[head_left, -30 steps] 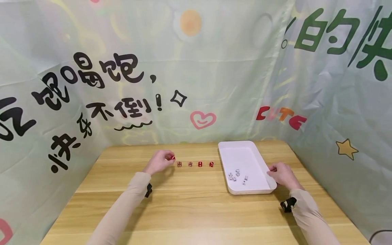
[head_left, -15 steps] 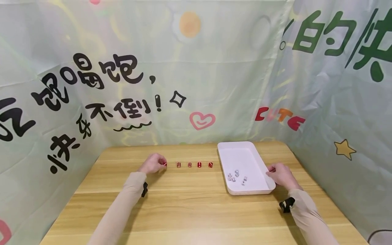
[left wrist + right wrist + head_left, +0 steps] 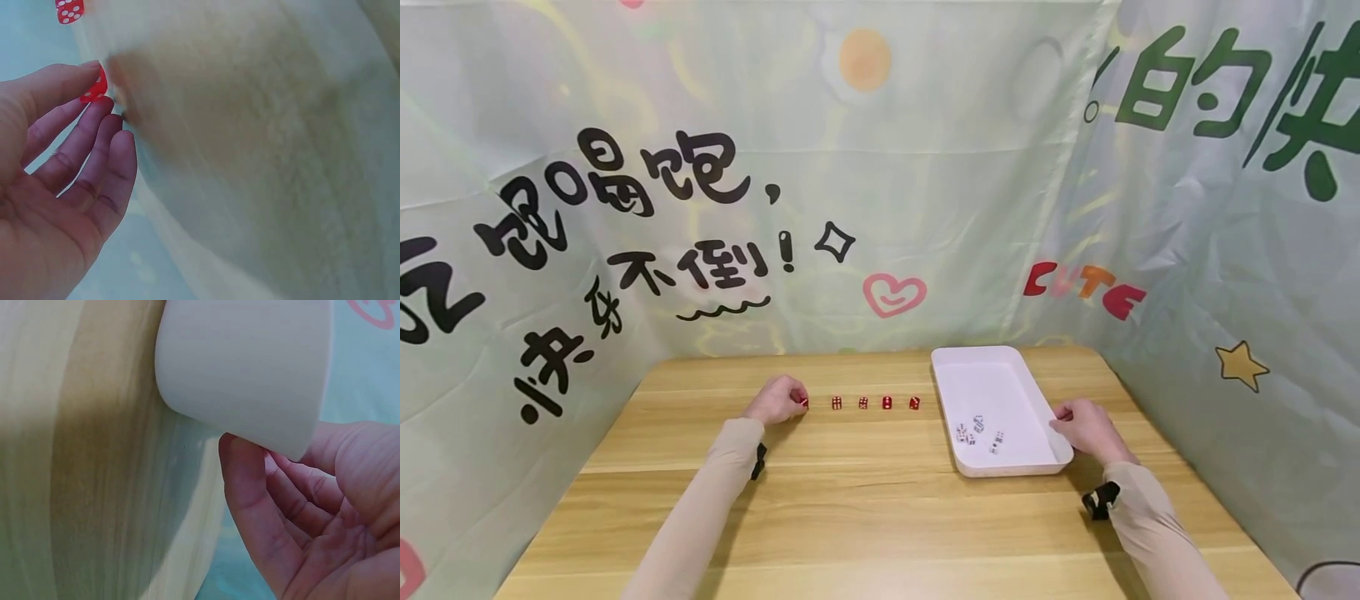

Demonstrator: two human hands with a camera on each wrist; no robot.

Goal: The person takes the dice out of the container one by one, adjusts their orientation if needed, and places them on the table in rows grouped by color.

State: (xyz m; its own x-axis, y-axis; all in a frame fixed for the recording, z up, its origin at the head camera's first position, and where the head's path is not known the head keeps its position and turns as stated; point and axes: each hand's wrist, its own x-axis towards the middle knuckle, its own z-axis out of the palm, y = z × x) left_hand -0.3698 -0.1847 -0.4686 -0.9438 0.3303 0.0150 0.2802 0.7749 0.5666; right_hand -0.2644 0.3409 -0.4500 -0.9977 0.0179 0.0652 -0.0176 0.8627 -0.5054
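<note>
Now the left hand (image 3: 777,400) has set its red die (image 3: 804,402) beside 4 others.

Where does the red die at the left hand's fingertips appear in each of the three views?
Head: the red die lies on the table at the left end of the row, at the left hand.
Left wrist: upper left, pinched by the fingertips.
Right wrist: not in it.
Shared landmark: the wooden table, which all three views show.

Long beige sleeves (image 3: 700,508), black wrist straps (image 3: 1101,500), bare hands (image 3: 778,400)
</note>
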